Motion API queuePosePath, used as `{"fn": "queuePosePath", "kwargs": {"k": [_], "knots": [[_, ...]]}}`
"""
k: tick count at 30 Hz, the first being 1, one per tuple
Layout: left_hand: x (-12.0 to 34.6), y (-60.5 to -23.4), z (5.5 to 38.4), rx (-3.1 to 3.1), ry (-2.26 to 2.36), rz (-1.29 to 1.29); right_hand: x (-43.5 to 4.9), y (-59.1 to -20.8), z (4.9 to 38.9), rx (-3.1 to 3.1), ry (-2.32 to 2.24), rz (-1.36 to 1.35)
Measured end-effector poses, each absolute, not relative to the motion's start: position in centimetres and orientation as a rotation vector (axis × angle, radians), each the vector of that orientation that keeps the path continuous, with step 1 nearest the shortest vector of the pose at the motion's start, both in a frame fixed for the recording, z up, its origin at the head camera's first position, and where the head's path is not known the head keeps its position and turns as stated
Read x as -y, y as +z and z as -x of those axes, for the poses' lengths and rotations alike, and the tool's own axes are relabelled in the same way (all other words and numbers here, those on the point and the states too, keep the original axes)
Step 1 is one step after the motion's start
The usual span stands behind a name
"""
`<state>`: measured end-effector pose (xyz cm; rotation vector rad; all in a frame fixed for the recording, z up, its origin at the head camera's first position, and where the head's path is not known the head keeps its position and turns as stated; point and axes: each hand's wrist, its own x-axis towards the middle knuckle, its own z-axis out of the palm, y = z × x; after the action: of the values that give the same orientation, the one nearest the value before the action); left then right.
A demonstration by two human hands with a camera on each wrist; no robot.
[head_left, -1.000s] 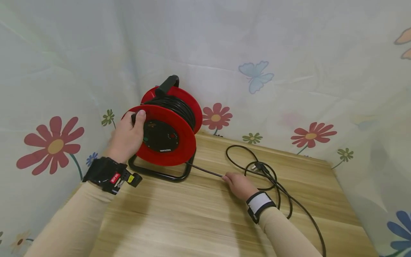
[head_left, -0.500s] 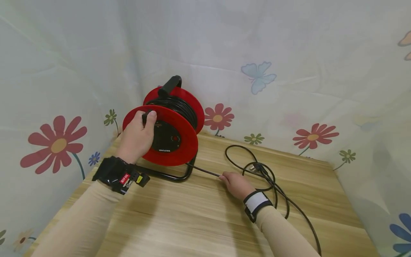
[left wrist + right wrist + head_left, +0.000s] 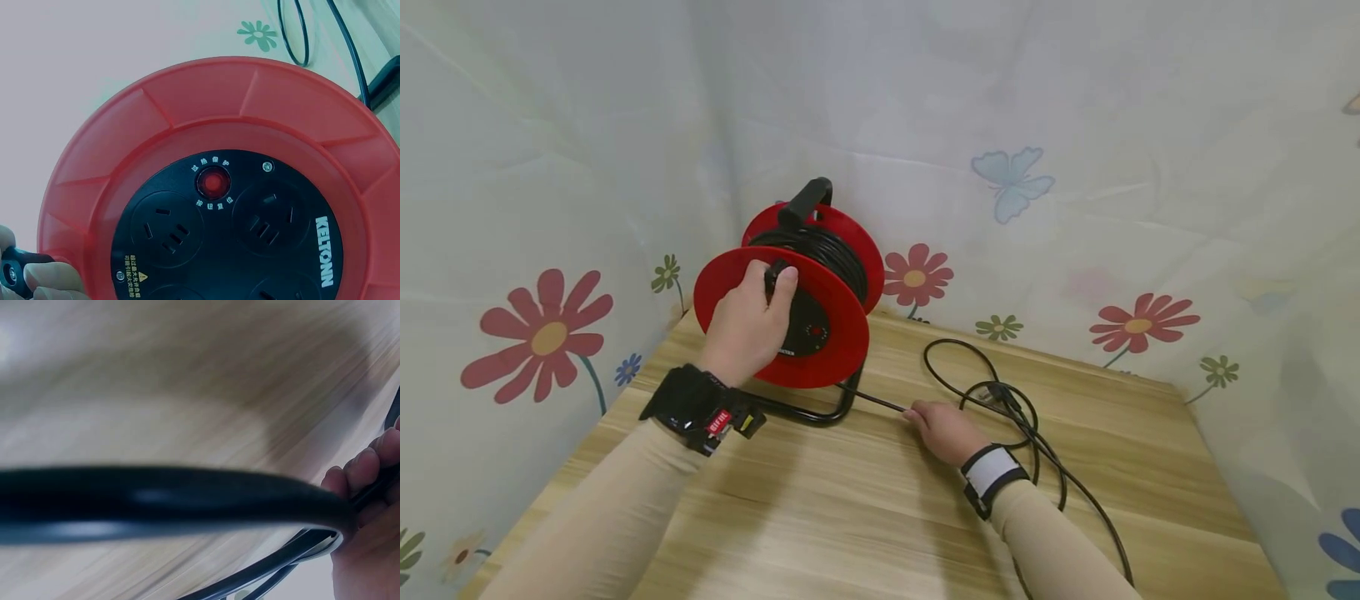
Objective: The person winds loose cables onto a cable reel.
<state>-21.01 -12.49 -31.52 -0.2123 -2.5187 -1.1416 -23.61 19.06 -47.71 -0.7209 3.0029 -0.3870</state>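
A red cable reel (image 3: 831, 346) stands on its black tubular frame (image 3: 808, 417), with black cable wound between its two discs. My left hand (image 3: 745, 329) grips the black crank knob (image 3: 775, 275) on the front disc. Up close in the left wrist view are the reel's black socket panel (image 3: 219, 231), its red button (image 3: 214, 182) and, at the lower left, my fingers (image 3: 56, 278) around the knob. Low on the right of the reel, my right hand (image 3: 951, 433) pinches the outgoing cable (image 3: 872, 400). The right wrist view shows cable (image 3: 156, 503) running into my curled fingers (image 3: 362, 469).
Loose cable loops (image 3: 958, 342) lie on the wooden table (image 3: 850, 508) behind and right of my right hand, the plug (image 3: 996, 396) among them. A flower-printed curtain (image 3: 865, 100) hangs behind and on both sides. The reel's carrying handle (image 3: 805, 204) sticks up.
My left hand has swung rightward with the knob, and the front disc has turned with it. The right hand, still pinching the cable, has shifted slightly left towards the reel; the loose loops shifted a little.
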Motion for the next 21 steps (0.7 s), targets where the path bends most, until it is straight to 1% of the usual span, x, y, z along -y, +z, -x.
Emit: {"fn": "queuePosePath", "kwargs": {"k": [12, 17, 21], "knots": [[11.6, -31.7, 20.9, 2.497, -1.096, 0.248, -18.7, -47.5, 23.4, -2.992, -0.406, 0.761], [11.3, -31.8, 20.9, 2.506, -1.085, 0.245, -20.5, -47.2, 22.9, -2.983, -0.364, 0.77], [11.0, -31.9, 21.0, 2.518, -1.076, 0.273, -23.3, -46.4, 22.3, -3.069, -0.155, 0.802]]}}
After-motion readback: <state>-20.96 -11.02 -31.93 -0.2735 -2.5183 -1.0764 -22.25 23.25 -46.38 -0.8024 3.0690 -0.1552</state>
